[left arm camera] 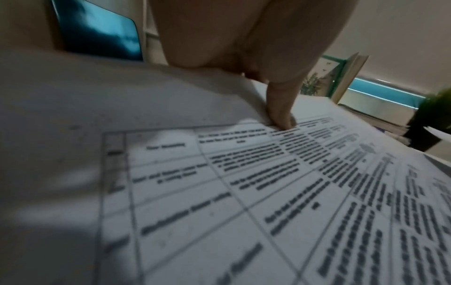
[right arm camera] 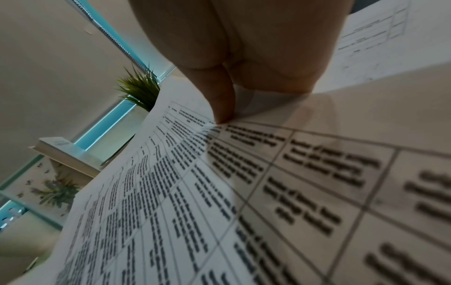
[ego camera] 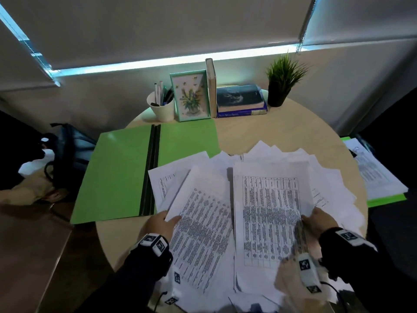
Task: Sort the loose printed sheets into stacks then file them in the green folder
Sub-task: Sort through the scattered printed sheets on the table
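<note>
A green folder (ego camera: 117, 170) lies open on the round table's left side. Loose printed sheets (ego camera: 327, 177) are spread over the table's right and front. My left hand (ego camera: 161, 224) pinches the left edge of a tilted sheaf with a printed table (ego camera: 203, 233), thumb (left arm camera: 280, 113) on top. My right hand (ego camera: 320, 220) pinches the right edge of another sheaf with a gridded table (ego camera: 268, 218), thumb (right arm camera: 219, 102) pressing its top page. The fingers of both hands are hidden under the paper.
At the table's back stand a white pen cup (ego camera: 161, 107), a framed flower picture (ego camera: 191, 98), an upright book (ego camera: 211, 86), stacked books (ego camera: 241, 100) and a potted plant (ego camera: 282, 82). Another green folder with papers (ego camera: 379, 175) sits off the right edge. A dark bag (ego camera: 67, 154) lies left.
</note>
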